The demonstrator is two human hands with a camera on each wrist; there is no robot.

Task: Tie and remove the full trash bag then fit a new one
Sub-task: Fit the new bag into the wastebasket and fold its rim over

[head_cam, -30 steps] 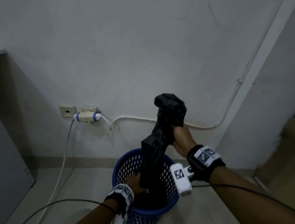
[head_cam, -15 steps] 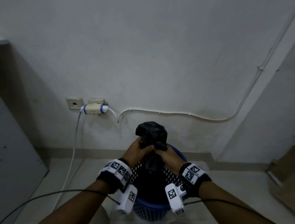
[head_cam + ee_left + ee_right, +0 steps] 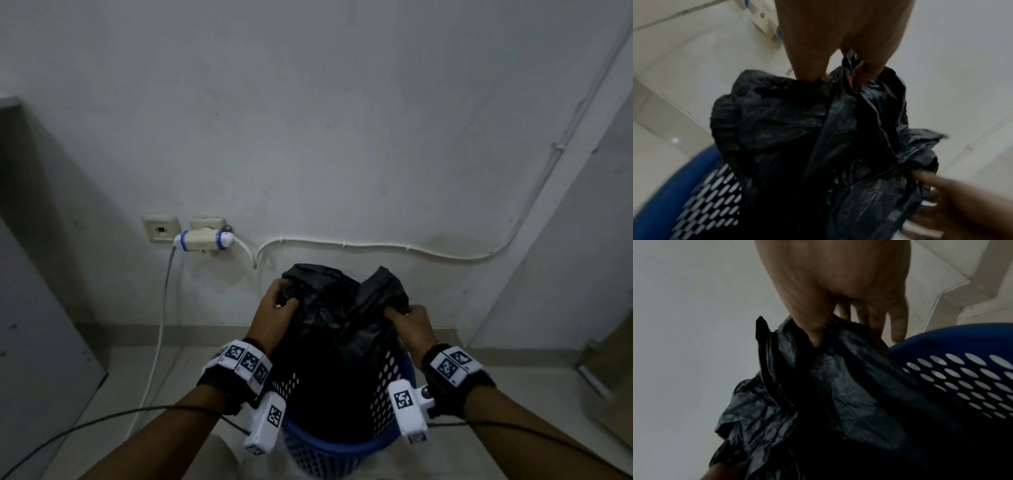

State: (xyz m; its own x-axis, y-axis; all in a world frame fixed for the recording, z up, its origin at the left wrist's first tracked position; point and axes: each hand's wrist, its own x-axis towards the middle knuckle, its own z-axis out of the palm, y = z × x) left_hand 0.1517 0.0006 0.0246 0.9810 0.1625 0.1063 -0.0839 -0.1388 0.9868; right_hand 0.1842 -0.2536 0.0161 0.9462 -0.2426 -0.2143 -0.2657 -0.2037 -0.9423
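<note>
A black trash bag (image 3: 337,308) hangs into a blue perforated bin (image 3: 342,448) that stands on the floor by the wall. My left hand (image 3: 279,303) pinches the bag's top edge on the left side. My right hand (image 3: 407,317) pinches the top edge on the right side, so the mouth is spread between them above the bin. In the left wrist view the thumb and fingers grip the crumpled black bag (image 3: 797,129) over the bin's blue rim (image 3: 663,203). The right wrist view has the thumb pressed into the bag (image 3: 838,394) beside the bin (image 3: 972,369). The bag's lower part is hidden inside the bin.
A white wall rises just behind the bin, with a socket and plug adapter (image 3: 202,240) at the left and a white cable (image 3: 376,245) clipped along it. A grey cabinet side (image 3: 37,325) stands at the left. Cardboard (image 3: 613,359) leans at the right.
The right hand held the bunched bag high alone, then both hands met at its top. Now the hands have moved apart and the bag's mouth is pulled wide over the bin.
</note>
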